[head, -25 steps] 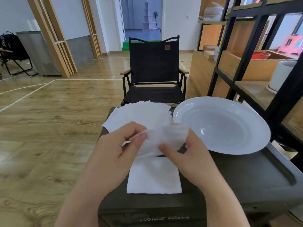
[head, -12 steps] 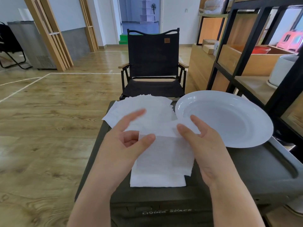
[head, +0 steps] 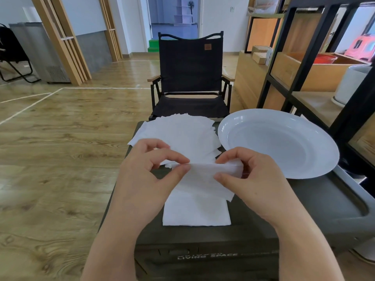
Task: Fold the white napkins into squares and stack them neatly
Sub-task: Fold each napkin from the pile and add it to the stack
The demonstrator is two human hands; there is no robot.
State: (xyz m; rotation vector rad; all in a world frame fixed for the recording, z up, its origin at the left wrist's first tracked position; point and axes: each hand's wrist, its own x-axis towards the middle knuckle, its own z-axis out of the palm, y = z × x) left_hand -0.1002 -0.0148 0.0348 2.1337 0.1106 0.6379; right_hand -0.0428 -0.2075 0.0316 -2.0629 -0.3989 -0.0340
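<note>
Your left hand (head: 146,175) and right hand (head: 249,179) hold one white napkin (head: 203,179) up between them, just above the dark tabletop (head: 304,199). Each grip is clamped on the napkin's top edge: your left thumb and forefinger pinch its left end, your right thumb and fingers pinch its right end, and the sheet hangs down from that edge. Below it, flat on the tabletop and nearest you, lies a folded napkin (head: 196,213) in a neat square; the hanging sheet overlaps its far edge. Beyond your hands sits a loose, fanned pile of napkins (head: 182,132), reaching the far left edge of the tabletop. To the right of that pile rests a wide white plate (head: 284,142). A black folding chair (head: 190,74) stands on the wooden floor behind the tabletop.
</note>
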